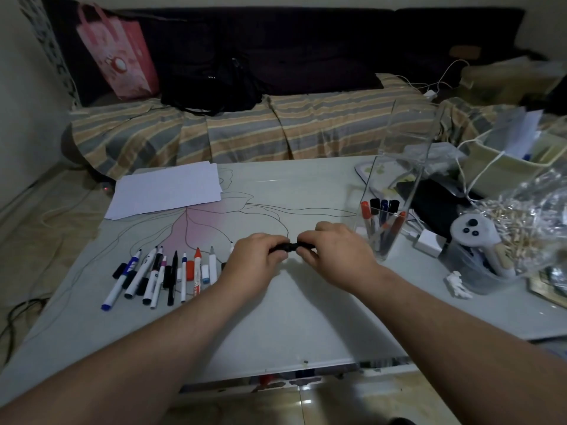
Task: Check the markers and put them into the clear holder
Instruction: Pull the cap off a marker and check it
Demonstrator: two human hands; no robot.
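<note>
Both my hands hold one black marker (287, 247) level above the middle of the table. My left hand (254, 262) grips its left end and my right hand (333, 254) grips its right end; most of the marker is hidden by my fingers. Several uncapped markers (159, 276) with loose caps lie in a row on the table to the left of my left hand. The clear holder (395, 179) stands to the right of my right hand, with several capped markers (382, 223) upright inside it.
A stack of white paper (167, 190) lies at the table's far left. Clutter fills the right side: a white controller (474, 237), a charger block (428, 242), cellophane bags (530, 222) and cables. A striped sofa (245, 130) runs behind the table (291, 317).
</note>
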